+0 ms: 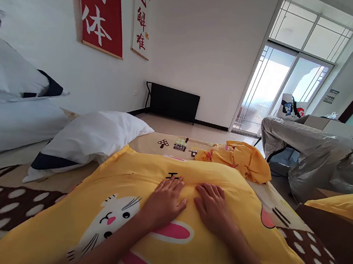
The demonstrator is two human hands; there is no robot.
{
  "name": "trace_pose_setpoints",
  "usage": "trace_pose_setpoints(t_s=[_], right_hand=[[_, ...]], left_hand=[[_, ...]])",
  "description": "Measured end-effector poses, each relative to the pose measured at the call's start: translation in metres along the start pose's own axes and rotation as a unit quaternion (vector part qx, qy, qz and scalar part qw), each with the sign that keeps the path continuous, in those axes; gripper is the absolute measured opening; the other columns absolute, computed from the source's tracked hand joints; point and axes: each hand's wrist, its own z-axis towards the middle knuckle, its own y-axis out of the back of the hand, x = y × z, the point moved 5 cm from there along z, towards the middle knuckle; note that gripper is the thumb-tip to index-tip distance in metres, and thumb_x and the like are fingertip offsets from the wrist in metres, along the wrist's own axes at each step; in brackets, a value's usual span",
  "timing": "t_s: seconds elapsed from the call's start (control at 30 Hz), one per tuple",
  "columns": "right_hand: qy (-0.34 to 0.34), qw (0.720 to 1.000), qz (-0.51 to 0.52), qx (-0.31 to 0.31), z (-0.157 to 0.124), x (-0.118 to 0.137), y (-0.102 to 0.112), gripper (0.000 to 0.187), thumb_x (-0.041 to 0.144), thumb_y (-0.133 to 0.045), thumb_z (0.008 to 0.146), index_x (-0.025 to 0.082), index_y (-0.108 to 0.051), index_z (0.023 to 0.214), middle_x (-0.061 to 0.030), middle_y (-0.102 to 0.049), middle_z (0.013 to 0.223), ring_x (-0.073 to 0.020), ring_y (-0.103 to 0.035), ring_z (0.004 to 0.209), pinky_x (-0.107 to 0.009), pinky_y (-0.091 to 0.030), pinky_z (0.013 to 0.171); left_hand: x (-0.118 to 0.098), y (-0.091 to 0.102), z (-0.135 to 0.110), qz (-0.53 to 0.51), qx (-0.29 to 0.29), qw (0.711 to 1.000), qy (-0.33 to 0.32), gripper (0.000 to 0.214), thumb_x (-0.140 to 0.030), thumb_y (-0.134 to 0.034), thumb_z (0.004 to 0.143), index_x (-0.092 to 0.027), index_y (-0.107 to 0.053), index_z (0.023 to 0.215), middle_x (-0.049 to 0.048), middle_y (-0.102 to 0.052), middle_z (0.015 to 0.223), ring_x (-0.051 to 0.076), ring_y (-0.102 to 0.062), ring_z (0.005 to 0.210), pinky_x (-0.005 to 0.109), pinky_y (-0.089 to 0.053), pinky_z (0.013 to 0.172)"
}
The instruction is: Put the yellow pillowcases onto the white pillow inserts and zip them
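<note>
Two open palms lie flat on the yellow pillow (201, 252). The left hand (164, 202) and the right hand (212, 207) sit side by side near the pillow's far edge, not quite touching. Their fingers are stretched out and slightly spread. Neither hand holds anything; both simply rest on the fabric.

The yellow pillow lies on a brown bedsheet (4, 206) with white spots, directly in front of the person and filling the middle of the view. Its cover is printed with a white rabbit face and pink ears. The cover looks plump and full, though what fills it is hidden.

Just beyond the yellow pillow's far right corner lies a crumpled yellow cloth (240, 157), limp and flat. Left of the yellow pillow and a little farther back, a white pillow (94, 138) with a dark blue edge leans toward the wall. Off the yellow pillow's right side, well apart, the corner of another yellow cushion (342, 206) shows at the frame edge.

Farther right and beyond it, a grey sheet (313, 154) covers some furniture. A cardboard box (335, 125) stands on top, and its contents cannot be seen. Far behind the yellow pillow a black table (173, 102) stands against the wall beside a glass door (282, 88), and a red banner (101, 10) hangs high on the left.
</note>
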Motion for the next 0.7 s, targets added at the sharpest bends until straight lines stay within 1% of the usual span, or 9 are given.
trace_pose_setpoints(t_s=[0.17,0.3,0.4,0.53,0.63,0.7], right_hand=[[-0.018,0.999,-0.030,-0.012,-0.001,-0.011,0.004,0.026,0.032,-0.040,0.092,0.026,-0.054,0.113,-0.0052,-0.059,0.114,-0.0213,-0.051,0.108,-0.039,-0.034,0.096],[-0.033,0.998,-0.039,-0.020,-0.002,-0.022,0.008,0.024,0.032,-0.038,0.093,0.026,-0.055,0.109,-0.0051,-0.060,0.110,-0.0211,-0.051,0.103,-0.039,-0.035,0.091],[-0.052,0.998,-0.039,-0.026,-0.003,-0.032,0.011,0.022,0.031,-0.037,0.094,0.027,-0.056,0.103,-0.0037,-0.061,0.105,-0.0203,-0.052,0.099,-0.038,-0.034,0.088],[-0.077,0.995,-0.053,-0.033,-0.008,-0.050,0.018,0.022,0.029,-0.035,0.093,0.025,-0.056,0.095,-0.0026,-0.062,0.099,-0.0193,-0.052,0.095,-0.036,-0.034,0.086],[-0.095,0.992,-0.069,-0.038,-0.014,-0.068,0.023,0.023,0.030,-0.035,0.093,0.025,-0.057,0.094,-0.0025,-0.062,0.098,-0.0191,-0.053,0.094,-0.036,-0.034,0.086],[-0.110,0.990,-0.077,-0.043,-0.020,-0.081,0.026,0.024,0.032,-0.035,0.092,0.025,-0.057,0.095,-0.0029,-0.062,0.100,-0.0196,-0.053,0.096,-0.037,-0.034,0.087]], left_hand=[[0.001,0.000,-0.002,-0.015,-0.010,1.000,0.003,0.051,-0.040,-0.042,0.084,-0.015,-0.050,0.127,0.0124,-0.040,0.143,0.028,-0.036,0.133,0.048,-0.027,0.112],[0.002,0.001,-0.003,-0.029,-0.005,1.000,0.005,0.050,-0.040,-0.041,0.085,-0.015,-0.050,0.128,0.0128,-0.040,0.144,0.028,-0.034,0.134,0.050,-0.024,0.112],[0.008,0.001,-0.004,-0.031,-0.001,0.999,0.010,0.051,-0.042,-0.039,0.086,-0.014,-0.049,0.128,0.0123,-0.041,0.143,0.028,-0.034,0.134,0.049,-0.024,0.112],[0.021,0.002,-0.008,-0.028,-0.009,1.000,0.005,0.053,-0.046,-0.036,0.088,-0.014,-0.049,0.128,0.0119,-0.047,0.139,0.026,-0.040,0.131,0.046,-0.026,0.112],[0.037,0.007,-0.013,-0.025,-0.012,1.000,0.000,0.054,-0.049,-0.033,0.089,-0.018,-0.049,0.130,0.0101,-0.043,0.142,0.024,-0.038,0.132,0.046,-0.023,0.113],[0.053,0.011,-0.018,-0.014,-0.009,1.000,0.017,0.056,-0.050,-0.031,0.089,-0.019,-0.046,0.133,0.0086,-0.040,0.144,0.023,-0.035,0.134,0.047,-0.020,0.114]])
